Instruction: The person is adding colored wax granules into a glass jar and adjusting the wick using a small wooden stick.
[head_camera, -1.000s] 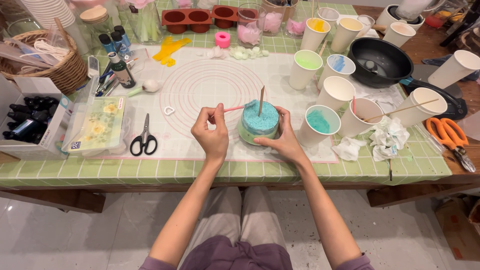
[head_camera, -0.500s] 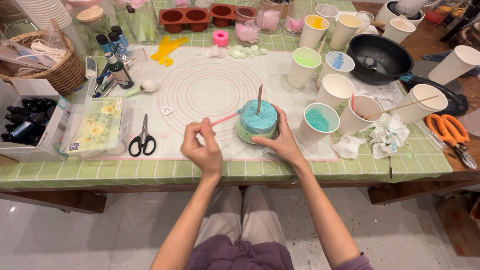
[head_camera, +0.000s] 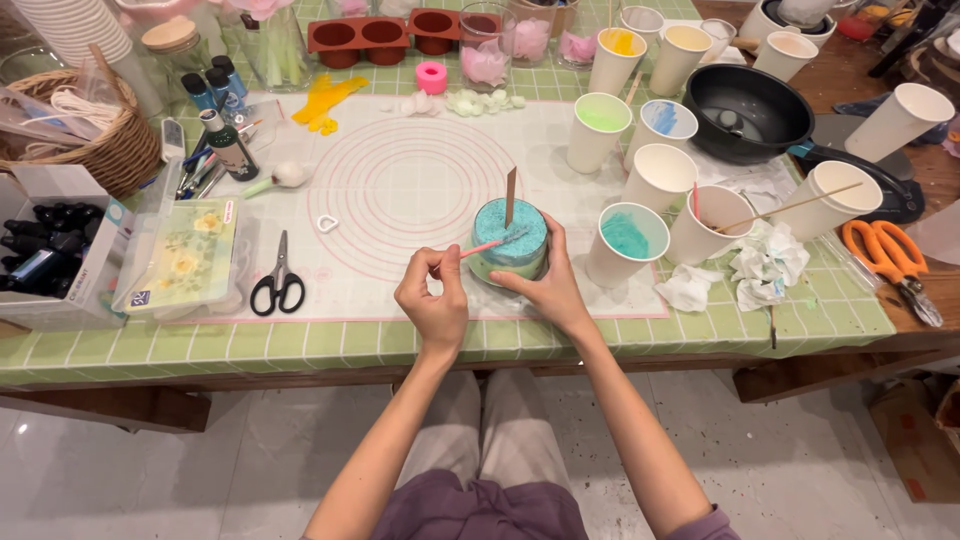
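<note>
pinched in the left hand (head_camera: 432, 305) is a pink stick (head_camera: 482, 247), tip on the teal-filled glass (head_camera: 510, 243), which is clasped by the right hand (head_camera: 545, 283) on the worktop (head_camera: 420, 340). if pressed hard, the upright wick stick (head_camera: 510, 196) could be tipped.

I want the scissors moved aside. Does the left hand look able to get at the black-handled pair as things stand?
Probably not at once: the left hand pinches a pink stick. The black-handled scissors lie uncovered on the mat just to its left, with nothing between.
</note>
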